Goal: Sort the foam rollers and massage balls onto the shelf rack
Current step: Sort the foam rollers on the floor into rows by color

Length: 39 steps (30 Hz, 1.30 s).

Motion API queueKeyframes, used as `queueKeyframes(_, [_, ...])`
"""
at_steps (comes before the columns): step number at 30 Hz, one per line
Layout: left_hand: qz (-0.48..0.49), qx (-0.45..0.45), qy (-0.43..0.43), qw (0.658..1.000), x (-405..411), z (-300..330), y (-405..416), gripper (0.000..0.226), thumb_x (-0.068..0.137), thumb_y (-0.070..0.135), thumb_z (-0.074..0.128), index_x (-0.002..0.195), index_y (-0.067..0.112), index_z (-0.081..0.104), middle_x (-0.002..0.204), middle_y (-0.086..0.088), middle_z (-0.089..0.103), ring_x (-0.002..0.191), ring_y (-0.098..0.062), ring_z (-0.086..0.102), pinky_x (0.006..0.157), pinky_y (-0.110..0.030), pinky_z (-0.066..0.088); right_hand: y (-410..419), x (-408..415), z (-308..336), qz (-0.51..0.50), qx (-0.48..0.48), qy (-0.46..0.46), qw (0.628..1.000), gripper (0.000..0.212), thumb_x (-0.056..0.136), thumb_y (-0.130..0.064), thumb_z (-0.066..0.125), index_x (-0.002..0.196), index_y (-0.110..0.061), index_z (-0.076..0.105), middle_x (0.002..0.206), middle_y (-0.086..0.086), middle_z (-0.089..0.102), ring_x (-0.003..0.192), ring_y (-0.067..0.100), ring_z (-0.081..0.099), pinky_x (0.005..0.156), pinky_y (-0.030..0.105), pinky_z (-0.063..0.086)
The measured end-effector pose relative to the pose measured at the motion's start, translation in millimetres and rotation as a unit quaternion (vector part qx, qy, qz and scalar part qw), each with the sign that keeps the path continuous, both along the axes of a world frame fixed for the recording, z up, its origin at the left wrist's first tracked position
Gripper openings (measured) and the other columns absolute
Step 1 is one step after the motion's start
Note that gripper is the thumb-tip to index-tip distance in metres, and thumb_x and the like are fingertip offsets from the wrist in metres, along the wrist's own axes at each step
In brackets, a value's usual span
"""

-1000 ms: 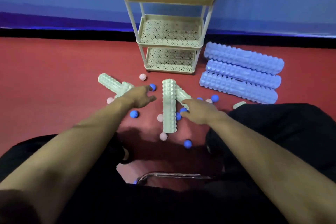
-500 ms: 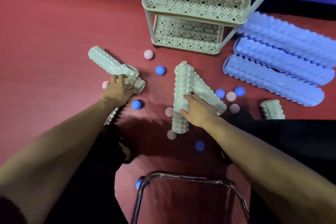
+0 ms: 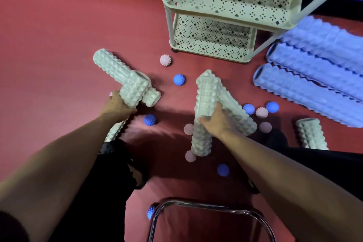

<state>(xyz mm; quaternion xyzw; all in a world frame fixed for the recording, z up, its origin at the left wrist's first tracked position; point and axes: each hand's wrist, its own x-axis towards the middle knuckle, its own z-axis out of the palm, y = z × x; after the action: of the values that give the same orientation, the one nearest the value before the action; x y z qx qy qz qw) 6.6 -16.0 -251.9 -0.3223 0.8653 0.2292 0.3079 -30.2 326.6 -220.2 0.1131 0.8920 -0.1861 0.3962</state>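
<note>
My left hand (image 3: 117,104) grips a short mint foam roller (image 3: 137,88) lifted off the red floor; a longer mint roller (image 3: 112,66) lies behind it. My right hand (image 3: 214,120) grips another mint roller (image 3: 204,108) around its middle, tilted up over a second mint roller (image 3: 238,114) lying beneath. Three long blue rollers (image 3: 306,92) lie at the right. Blue (image 3: 179,79) and pink (image 3: 165,60) spiky massage balls are scattered on the floor. The pale green shelf rack (image 3: 222,19) stands ahead, its visible tiers bare.
Another short mint roller (image 3: 311,133) lies at the right near my dark-clothed leg. A mint roller (image 3: 115,131) is partly hidden under my left forearm. A chrome chair frame (image 3: 206,205) sits below me, with a blue ball (image 3: 151,212) beside it.
Both hands have closed around mint rollers and raised them off the floor. The camera has leaned in closer to the rack and floor.
</note>
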Motion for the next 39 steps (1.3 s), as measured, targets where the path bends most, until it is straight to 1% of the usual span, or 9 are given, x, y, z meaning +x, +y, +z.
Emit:
queueKeyframes(8, [-0.083, 0.014, 0.062, 0.995, -26.8, 52.4, 23.2, 0.086, 0.069, 0.081, 0.067, 0.127, 0.022, 0.041, 0.116, -0.001, 0.059, 0.101, -0.031, 0.059, 0.081, -0.040, 0.047, 6.8, -4.9, 21.2, -0.013, -0.021, 0.026, 0.999, 0.081, 0.085, -0.057, 0.066, 0.148, -0.025, 0.026, 0.131, 0.004, 0.054, 0.112, 0.030, 0.062, 0.085, 0.047, 0.055])
queueKeyframes(13, [-0.098, 0.128, 0.134, 0.978, -53.2, 132.4, 79.7, 0.058, 0.079, 0.057, 0.077, 0.113, 0.021, 0.047, 0.102, 0.008, 0.060, 0.092, -0.013, 0.056, 0.080, -0.032, 0.041, 17.1, -12.0, 63.3, -0.036, -0.144, 0.071, 0.986, 0.089, 0.071, -0.072, 0.058, 0.145, -0.030, 0.034, 0.136, -0.002, 0.057, 0.122, 0.024, 0.060, 0.097, 0.046, 0.052])
queueKeyframes(17, [-0.121, 0.281, 0.184, 0.934, -57.3, 216.1, 137.9, 0.029, 0.092, 0.039, 0.072, 0.076, 0.019, 0.058, 0.057, 0.020, 0.056, 0.049, 0.004, 0.047, 0.055, -0.023, 0.045, 26.7, -15.0, 131.8, -0.086, -0.257, 0.113, 0.956, 0.074, 0.082, -0.061, 0.067, 0.143, -0.024, 0.044, 0.128, -0.006, 0.059, 0.119, 0.012, 0.057, 0.107, 0.035, 0.044])
queueKeyframes(21, [-0.118, 0.330, 0.215, 0.912, -39.4, 294.3, 196.7, 0.018, 0.104, 0.030, 0.054, 0.098, 0.014, 0.051, 0.041, 0.021, 0.049, 0.035, 0.003, 0.045, 0.040, -0.007, 0.035, 45.0, -5.3, 207.5, -0.118, -0.365, 0.125, 0.915, 0.060, 0.089, -0.058, 0.064, 0.138, -0.027, 0.050, 0.123, -0.004, 0.066, 0.111, 0.014, 0.066, 0.105, 0.040, 0.049])
queueKeyframes(23, [-0.094, 0.348, 0.222, 0.906, -30.2, 318.1, 217.3, 0.047, 0.099, 0.052, 0.056, 0.105, 0.006, 0.050, 0.052, 0.010, 0.056, 0.042, -0.009, 0.050, 0.041, -0.027, 0.046, 55.5, 2.7, 241.8, -0.137, -0.420, 0.123, 0.889, 0.049, 0.094, -0.049, 0.064, 0.135, -0.026, 0.050, 0.114, -0.005, 0.068, 0.102, 0.011, 0.069, 0.100, 0.038, 0.053])
queueKeyframes(26, [-0.075, 0.405, 0.244, 0.878, -23.4, 338.7, 240.9, 0.075, 0.086, 0.072, 0.061, 0.132, 0.015, 0.050, 0.099, -0.021, 0.070, 0.080, -0.039, 0.067, 0.077, -0.060, 0.057, 73.7, 16.7, 286.7, -0.129, -0.457, 0.157, 0.866, 0.068, 0.088, -0.054, 0.069, 0.146, -0.029, 0.041, 0.118, -0.001, 0.070, 0.103, 0.012, 0.071, 0.101, 0.041, 0.053])
queueKeyframes(29, [0.005, 0.486, 0.261, 0.834, -5.6, 373.8, 279.2, 0.078, 0.088, 0.064, 0.065, 0.143, 0.019, 0.032, 0.131, -0.008, 0.066, 0.111, -0.026, 0.070, 0.095, -0.055, 0.055, 97.5, 25.3, 318.4, -0.122, -0.476, 0.194, 0.849, 0.083, 0.077, -0.061, 0.076, 0.147, -0.037, 0.039, 0.129, -0.009, 0.066, 0.114, 0.009, 0.067, 0.104, 0.041, 0.052])
queueKeyframes(34, [0.047, 0.592, 0.236, 0.770, -8.9, 385.9, 334.3, 0.058, 0.099, 0.045, 0.057, 0.140, 0.018, 0.027, 0.133, -0.008, 0.063, 0.108, -0.022, 0.072, 0.095, -0.051, 0.056, 147.2, 33.4, 349.9, -0.107, -0.437, 0.261, 0.854, 0.078, 0.083, -0.048, 0.079, 0.147, -0.041, 0.036, 0.132, -0.010, 0.064, 0.113, 0.003, 0.066, 0.097, 0.031, 0.056])
queueKeyframes(39, [0.020, 0.613, 0.219, 0.759, -37.2, 364.6, 378.6, 0.049, 0.102, 0.036, 0.055, 0.139, 0.016, 0.031, 0.137, -0.007, 0.061, 0.114, -0.019, 0.069, 0.098, -0.053, 0.054, 198.1, 16.6, 338.9, -0.137, -0.401, 0.276, 0.863, 0.072, 0.085, -0.029, 0.081, 0.144, -0.039, 0.042, 0.118, -0.003, 0.072, 0.100, 0.006, 0.072, 0.080, 0.022, 0.059])
